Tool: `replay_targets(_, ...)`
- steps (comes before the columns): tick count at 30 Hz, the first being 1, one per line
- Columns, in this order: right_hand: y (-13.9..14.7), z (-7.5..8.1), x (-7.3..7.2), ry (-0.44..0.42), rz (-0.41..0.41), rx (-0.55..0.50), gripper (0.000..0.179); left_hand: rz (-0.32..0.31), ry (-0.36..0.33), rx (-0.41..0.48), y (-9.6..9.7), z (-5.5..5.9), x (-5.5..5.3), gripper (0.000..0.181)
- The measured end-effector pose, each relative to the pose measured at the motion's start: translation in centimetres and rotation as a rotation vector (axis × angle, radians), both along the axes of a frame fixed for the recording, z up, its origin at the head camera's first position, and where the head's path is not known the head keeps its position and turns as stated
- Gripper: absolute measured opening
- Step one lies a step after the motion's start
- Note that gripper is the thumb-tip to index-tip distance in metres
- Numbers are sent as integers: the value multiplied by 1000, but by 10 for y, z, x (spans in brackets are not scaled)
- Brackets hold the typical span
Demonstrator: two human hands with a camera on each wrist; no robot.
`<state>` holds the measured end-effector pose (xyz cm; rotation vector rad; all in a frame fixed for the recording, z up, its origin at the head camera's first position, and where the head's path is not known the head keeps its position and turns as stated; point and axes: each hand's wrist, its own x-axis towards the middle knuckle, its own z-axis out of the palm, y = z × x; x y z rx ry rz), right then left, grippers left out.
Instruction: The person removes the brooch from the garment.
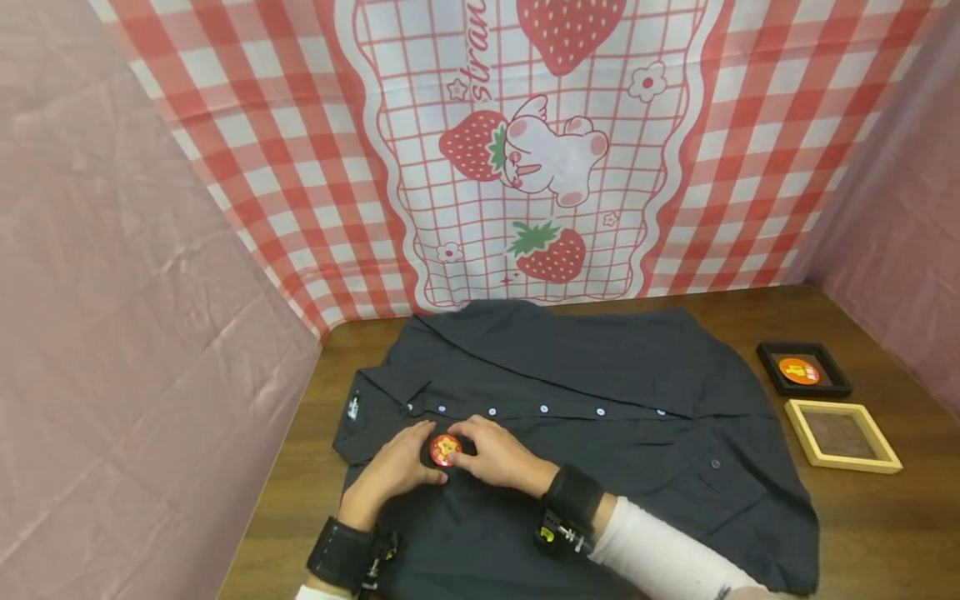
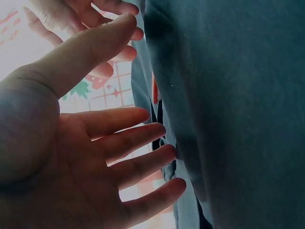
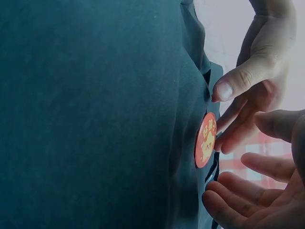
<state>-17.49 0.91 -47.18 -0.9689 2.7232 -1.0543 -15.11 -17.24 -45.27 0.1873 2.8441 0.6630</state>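
A dark button-up shirt point(image 1: 600, 475) lies spread out, its collar toward the left. On its front near the collar sits a round red pin badge point(image 1: 446, 450) with a yellow figure, seen face-on in the right wrist view point(image 3: 206, 140). My left hand point(image 1: 397, 460) is at the badge's left side, fingers extended and thumb spread. Opposite it, my right hand point(image 1: 498, 454) has its thumb and fingers relaxed close to the badge's right edge. In the left wrist view, the left hand's fingers point(image 2: 133, 143) are straight with nothing between them, and only a red sliver of the badge shows.
At the right of the wooden table point(image 1: 900, 517), a black frame point(image 1: 772, 371) holds an orange round badge point(image 1: 798, 372). A light wooden frame point(image 1: 806, 437) lies in front of it. Behind the shirt hangs a red-checked strawberry cloth point(image 1: 300, 125); pink cloth point(image 1: 150, 333) covers the sides.
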Motion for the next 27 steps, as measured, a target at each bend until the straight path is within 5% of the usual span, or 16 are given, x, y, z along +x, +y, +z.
replay_targets(27,-9,-8,-2,6,50,63,35,-72,2,15,-5,-4,-1,80)
